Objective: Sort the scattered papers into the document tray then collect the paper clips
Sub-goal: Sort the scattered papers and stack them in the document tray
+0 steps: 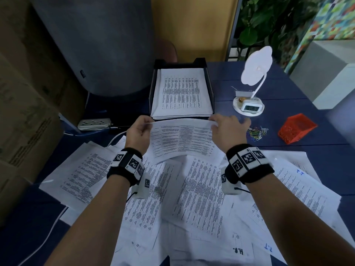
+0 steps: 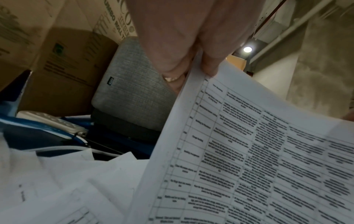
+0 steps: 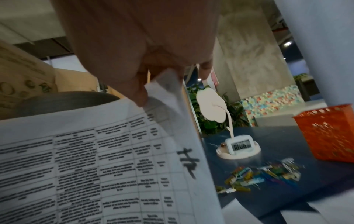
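A printed sheet [image 1: 181, 140] hangs in the air just in front of the black document tray [image 1: 209, 87]. My left hand [image 1: 139, 129] pinches its left far corner, my right hand [image 1: 226, 129] its right far corner. The left wrist view shows thumb and fingers [image 2: 209, 66] clamped on the sheet's [image 2: 249, 151] edge. In the right wrist view the thumb [image 3: 138, 91] presses the sheet's [image 3: 95, 159] curled corner. The tray holds a stack of printed pages [image 1: 181, 93]. Scattered papers [image 1: 192, 198] cover the near table. Coloured paper clips [image 1: 256, 132] [image 3: 268, 174] lie right of my right hand.
An orange mesh basket [image 1: 295, 128] lies on its side at the right. A white desk lamp with a clock base [image 1: 249, 106] stands behind the clips. A power strip [image 1: 94, 123], a white cable, a grey chair back [image 1: 92, 45] and cardboard boxes [image 1: 25, 112] are at the left.
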